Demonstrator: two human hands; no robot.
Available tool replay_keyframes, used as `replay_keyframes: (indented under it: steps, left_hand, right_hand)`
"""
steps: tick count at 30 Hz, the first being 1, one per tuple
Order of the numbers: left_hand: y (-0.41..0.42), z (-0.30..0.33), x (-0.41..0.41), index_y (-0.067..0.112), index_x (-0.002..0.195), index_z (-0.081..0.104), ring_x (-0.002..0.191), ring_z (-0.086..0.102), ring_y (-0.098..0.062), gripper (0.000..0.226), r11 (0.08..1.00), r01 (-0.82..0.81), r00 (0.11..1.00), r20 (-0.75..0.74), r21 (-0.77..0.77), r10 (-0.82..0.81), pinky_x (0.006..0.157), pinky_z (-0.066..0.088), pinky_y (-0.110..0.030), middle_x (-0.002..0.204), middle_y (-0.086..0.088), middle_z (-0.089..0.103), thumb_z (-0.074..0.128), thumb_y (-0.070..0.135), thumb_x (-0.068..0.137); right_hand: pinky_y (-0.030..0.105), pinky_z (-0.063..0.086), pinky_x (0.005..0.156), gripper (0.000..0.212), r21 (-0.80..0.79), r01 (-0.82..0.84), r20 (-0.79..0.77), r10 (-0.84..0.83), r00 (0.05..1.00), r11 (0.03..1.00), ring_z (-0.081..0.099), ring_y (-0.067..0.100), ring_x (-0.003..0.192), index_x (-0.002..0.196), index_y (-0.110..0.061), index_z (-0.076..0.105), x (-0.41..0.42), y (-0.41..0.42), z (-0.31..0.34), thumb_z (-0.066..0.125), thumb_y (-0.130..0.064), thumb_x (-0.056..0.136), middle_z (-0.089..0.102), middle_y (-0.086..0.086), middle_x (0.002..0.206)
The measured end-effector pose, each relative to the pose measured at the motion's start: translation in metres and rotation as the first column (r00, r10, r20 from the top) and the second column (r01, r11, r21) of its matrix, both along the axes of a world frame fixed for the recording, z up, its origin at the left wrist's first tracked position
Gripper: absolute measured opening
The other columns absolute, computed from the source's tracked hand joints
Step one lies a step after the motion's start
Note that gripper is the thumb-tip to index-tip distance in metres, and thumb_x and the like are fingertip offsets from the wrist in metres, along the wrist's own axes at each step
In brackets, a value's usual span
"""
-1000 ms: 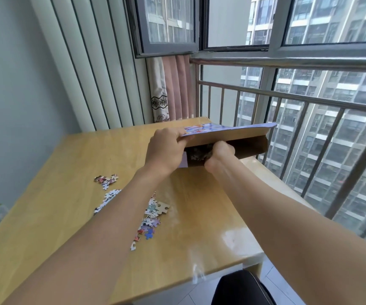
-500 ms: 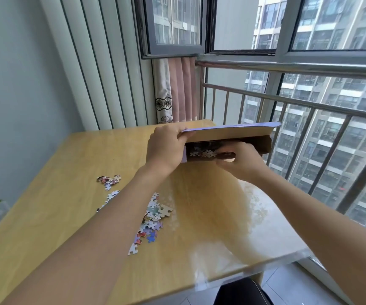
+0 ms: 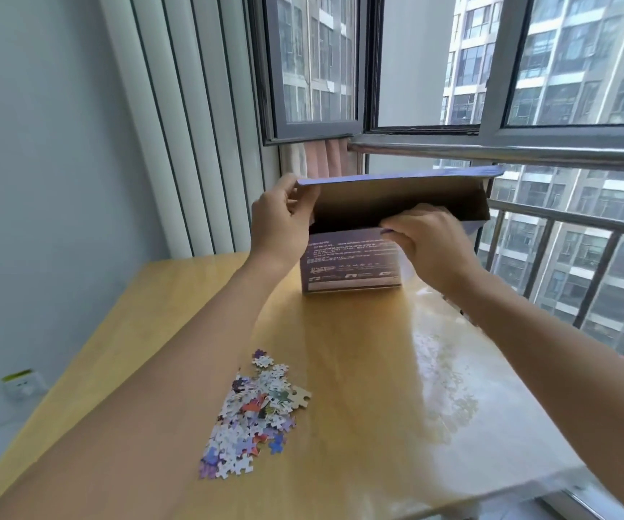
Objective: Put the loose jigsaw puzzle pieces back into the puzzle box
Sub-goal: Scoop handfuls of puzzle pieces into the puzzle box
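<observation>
Here, cardboard puzzle box (image 3: 351,262), glossy wooden table (image 3: 359,369), knobbly loose pieces (image 3: 254,418)

— Where is there room on the table (image 3: 359,388)?

— The middle and the near right corner lie bare, between the pile of puzzle pieces (image 3: 254,414) towards the near left and the box (image 3: 351,260) at the far edge.

— What blocks the box's mouth?

— The left hand (image 3: 280,223) grips the raised flap at its left end, and the right hand (image 3: 430,238) grips the front wall's rim, covering the right half of the opening. The gap between them is narrow and dark.

— And behind?

— The window railing (image 3: 509,153) stands just beyond the far edge.
</observation>
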State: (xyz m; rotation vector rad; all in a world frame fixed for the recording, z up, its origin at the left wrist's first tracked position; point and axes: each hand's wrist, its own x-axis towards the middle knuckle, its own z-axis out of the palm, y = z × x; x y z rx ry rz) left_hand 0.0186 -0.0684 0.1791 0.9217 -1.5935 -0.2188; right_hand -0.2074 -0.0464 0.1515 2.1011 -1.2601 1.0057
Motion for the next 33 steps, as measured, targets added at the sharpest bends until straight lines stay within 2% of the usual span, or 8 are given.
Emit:
replay_keyframes:
  steps: [2, 7, 16, 20, 25, 29, 31, 33]
  left_hand:
    - [0.001, 0.002, 0.000, 0.018, 0.095, 0.064, 0.065, 0.061, -0.005, 0.018, 1.000, 0.013, 1.000, 0.011, 0.010, -0.013, 0.061, 0.051, -0.021, 0.075, 0.005, 0.064, 0.055, 0.032, 0.101]
    - [-0.001, -0.011, -0.002, 0.021, 0.098, 0.068, 0.084, 0.070, -0.031, 0.012, 0.984, 0.073, 0.993, -0.101, 0.163, -0.057, 0.077, 0.059, -0.053, 0.089, -0.004, 0.071, 0.058, 0.029, 0.100]
    - [-0.002, -0.077, -0.008, 0.026, 0.087, 0.072, 0.079, 0.067, -0.019, 0.015, 0.957, -0.077, 0.997, 0.044, 0.280, 0.067, 0.069, 0.050, -0.034, 0.073, 0.016, 0.069, 0.062, 0.033, 0.096]
    - [0.001, -0.126, -0.007, 0.014, 0.095, 0.075, 0.085, 0.067, -0.028, 0.022, 0.898, -0.139, 0.987, 0.130, 0.417, 0.092, 0.079, 0.053, -0.041, 0.084, -0.001, 0.075, 0.063, 0.033, 0.096]
    - [0.010, -0.165, 0.006, 0.013, 0.088, 0.076, 0.069, 0.058, -0.014, 0.016, 0.806, 0.129, 0.978, 0.060, 0.578, -0.200, 0.072, 0.047, -0.031, 0.079, -0.003, 0.074, 0.065, 0.021, 0.096]
    - [0.006, -0.158, 0.045, 0.026, 0.107, 0.074, 0.105, 0.062, -0.003, 0.014, 0.777, 0.139, 0.910, 0.229, 0.614, -0.344, 0.094, 0.045, -0.025, 0.112, 0.012, 0.071, 0.070, 0.024, 0.094]
    - [0.007, -0.160, 0.078, 0.034, 0.122, 0.067, 0.116, 0.053, 0.000, 0.034, 0.807, -0.003, 0.903, 0.348, 0.591, -0.251, 0.100, 0.042, -0.027, 0.128, 0.020, 0.061, 0.074, 0.033, 0.089]
    - [0.015, -0.169, 0.110, 0.037, 0.130, 0.062, 0.117, 0.047, -0.001, 0.042, 0.814, -0.130, 0.918, 0.379, 0.567, -0.118, 0.097, 0.044, -0.030, 0.130, 0.022, 0.056, 0.072, 0.042, 0.089]
  right_hand:
    - [0.048, 0.055, 0.081, 0.013, 0.010, -0.012, 0.019, 0.011, 1.000, 1.000, 0.070, 0.031, 0.087, 0.099, -0.008, 0.078, 0.000, 0.001, 0.005, 0.066, -0.010, 0.095, 0.077, 0.008, 0.092]
    - [0.043, 0.054, 0.075, 0.011, 0.120, 0.039, -0.041, -0.034, 0.999, 0.992, 0.068, 0.032, 0.087, 0.096, -0.012, 0.080, -0.002, 0.008, -0.005, 0.071, -0.015, 0.092, 0.078, 0.005, 0.092]
    - [0.036, 0.054, 0.074, 0.023, 0.437, 0.095, -0.120, -0.046, 0.992, 0.895, 0.067, 0.021, 0.092, 0.108, -0.027, 0.076, 0.012, 0.023, -0.056, 0.061, -0.015, 0.095, 0.074, -0.006, 0.103]
    - [0.034, 0.057, 0.075, 0.017, 0.560, -0.046, -0.016, 0.067, 0.998, 0.827, 0.069, 0.016, 0.081, 0.097, -0.024, 0.079, 0.041, 0.041, -0.074, 0.068, -0.014, 0.089, 0.076, -0.007, 0.088]
    - [0.034, 0.056, 0.075, 0.009, 0.737, -0.257, 0.165, 0.203, 0.965, 0.625, 0.067, 0.019, 0.076, 0.093, -0.011, 0.077, 0.081, 0.055, -0.101, 0.072, -0.016, 0.087, 0.073, 0.002, 0.082]
    - [0.034, 0.046, 0.067, 0.043, 0.862, -0.158, 0.083, 0.173, 0.981, 0.482, 0.057, 0.016, 0.080, 0.103, -0.015, 0.058, 0.111, 0.056, -0.131, 0.080, -0.044, 0.081, 0.061, -0.001, 0.093]
    - [0.029, 0.049, 0.083, 0.067, 0.901, -0.256, 0.226, 0.125, 0.966, 0.349, 0.059, 0.012, 0.100, 0.123, -0.021, 0.046, 0.129, 0.061, -0.150, 0.084, -0.049, 0.075, 0.060, -0.004, 0.113]
    - [0.033, 0.043, 0.102, 0.083, 0.888, -0.303, 0.293, 0.081, 0.953, 0.347, 0.048, 0.017, 0.121, 0.133, -0.019, 0.038, 0.149, 0.063, -0.168, 0.084, -0.053, 0.073, 0.051, 0.000, 0.126]
